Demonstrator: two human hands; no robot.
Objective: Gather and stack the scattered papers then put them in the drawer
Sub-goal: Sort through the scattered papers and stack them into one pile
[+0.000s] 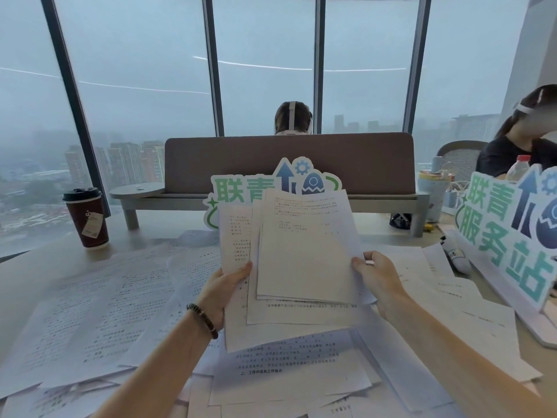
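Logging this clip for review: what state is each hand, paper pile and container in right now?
Left hand: grips the held sheets at their left edge.
Right hand: pinches the held sheets at their right edge.
Held sheets: raised off the desk, fanned, not squared.
Scattered papers: lying loose, overlapping on the desk.
Coffee cup: upright, lid on.
Bottle: upright, capped.

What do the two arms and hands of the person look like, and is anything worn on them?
Both forearms are bare, with no sleeves in view and no gloves. The left hand has a bracelet of dark round beads around its wrist, with some reddish-brown beads among them. The right hand wears no bracelet or watch, and I see no rings on either hand.
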